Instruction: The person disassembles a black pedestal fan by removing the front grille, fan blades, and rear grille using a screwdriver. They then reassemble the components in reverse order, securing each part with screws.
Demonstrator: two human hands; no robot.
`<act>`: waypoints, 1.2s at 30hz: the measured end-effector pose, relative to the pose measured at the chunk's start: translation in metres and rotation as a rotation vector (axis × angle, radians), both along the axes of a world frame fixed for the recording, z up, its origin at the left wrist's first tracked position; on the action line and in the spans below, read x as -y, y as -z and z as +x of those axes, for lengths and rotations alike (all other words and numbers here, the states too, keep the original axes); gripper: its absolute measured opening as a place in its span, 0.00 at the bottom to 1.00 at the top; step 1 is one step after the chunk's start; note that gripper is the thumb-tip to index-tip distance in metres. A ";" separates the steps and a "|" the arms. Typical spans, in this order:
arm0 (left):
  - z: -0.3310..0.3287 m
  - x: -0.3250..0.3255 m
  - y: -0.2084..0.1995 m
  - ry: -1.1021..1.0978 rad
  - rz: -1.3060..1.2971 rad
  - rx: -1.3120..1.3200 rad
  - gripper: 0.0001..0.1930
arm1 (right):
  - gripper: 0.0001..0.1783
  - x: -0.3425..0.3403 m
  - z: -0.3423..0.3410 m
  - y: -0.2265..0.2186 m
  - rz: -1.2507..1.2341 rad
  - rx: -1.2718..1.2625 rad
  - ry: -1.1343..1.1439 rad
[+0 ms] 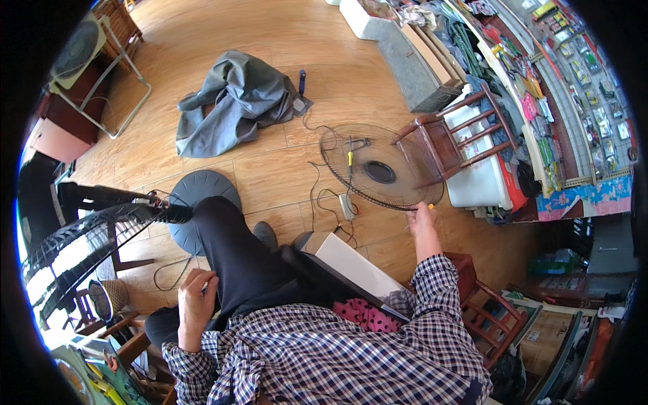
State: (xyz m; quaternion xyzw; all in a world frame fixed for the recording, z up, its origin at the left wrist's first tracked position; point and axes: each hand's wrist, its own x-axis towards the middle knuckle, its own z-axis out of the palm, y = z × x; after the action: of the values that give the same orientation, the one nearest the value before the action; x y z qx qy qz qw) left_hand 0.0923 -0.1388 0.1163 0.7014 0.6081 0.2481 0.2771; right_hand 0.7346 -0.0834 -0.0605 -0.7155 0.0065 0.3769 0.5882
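My right hand grips the near rim of a round black wire fan grille, which is held out over the floor at the right. A small orange-yellow tip shows beside those fingers; what it belongs to I cannot make out. Through the wires appears a yellow-handled tool, like a screwdriver. My left hand is raised beside my left thigh, its fingers curled, with nothing visible in them. Left of my knee, the fan's black body and caged head lean over a round dark base.
A grey cloth lies crumpled ahead, a blue-handled tool beside it. A power strip and cords cross the floor. Small wooden chairs and a white box stand at right. Goods shelves line the far right.
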 end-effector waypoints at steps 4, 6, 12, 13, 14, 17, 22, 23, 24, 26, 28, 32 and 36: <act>-0.018 0.005 0.029 -0.052 -0.106 -0.014 0.07 | 0.17 0.028 0.061 0.062 -0.115 0.034 0.211; -0.019 0.009 0.034 -0.088 -0.159 -0.021 0.07 | 0.19 0.043 0.075 0.080 -0.180 -0.014 0.306; -0.029 0.013 0.047 -0.114 -0.252 -0.122 0.07 | 0.26 0.100 0.094 0.131 -0.390 -0.247 0.642; -0.029 0.012 0.049 -0.126 -0.253 -0.107 0.07 | 0.27 0.107 0.094 0.137 -0.485 -0.235 0.579; -0.033 0.015 0.046 -0.125 -0.300 -0.161 0.07 | 0.25 0.122 0.094 0.139 -0.708 -0.170 0.296; -0.046 0.027 0.053 -0.214 -0.271 -0.216 0.09 | 0.24 0.120 0.026 0.097 -1.477 0.455 -0.999; -0.077 0.021 0.065 -0.188 -0.311 -0.252 0.08 | 0.19 0.186 0.049 0.134 -1.501 0.595 -1.096; -0.080 0.021 0.066 -0.208 -0.330 -0.255 0.08 | 0.19 0.194 0.060 0.136 -1.523 0.557 -1.052; -0.084 0.018 0.065 -0.197 -0.329 -0.293 0.09 | 0.20 0.200 0.069 0.138 -1.543 0.515 -1.001; -0.101 0.019 0.072 -0.220 -0.330 -0.268 0.10 | 0.19 0.203 0.075 0.127 -1.561 0.432 -0.929; -0.122 0.019 0.090 -0.288 -0.466 -0.215 0.10 | 0.20 0.231 0.111 0.162 -1.067 0.091 0.222; -0.157 0.016 0.128 -0.291 -0.547 -0.081 0.13 | 0.17 0.244 0.107 0.198 -0.679 0.113 0.601; -0.140 -0.002 0.145 -0.223 -0.526 -0.043 0.13 | 0.09 0.201 0.101 0.185 -0.380 -0.027 0.387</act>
State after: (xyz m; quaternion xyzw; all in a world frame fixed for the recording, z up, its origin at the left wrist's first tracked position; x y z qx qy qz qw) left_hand -0.0476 -0.1371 -0.0286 0.5392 0.7308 0.0955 0.4075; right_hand 0.8354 -0.2840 -0.2454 -0.7934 0.2216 0.2588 0.5044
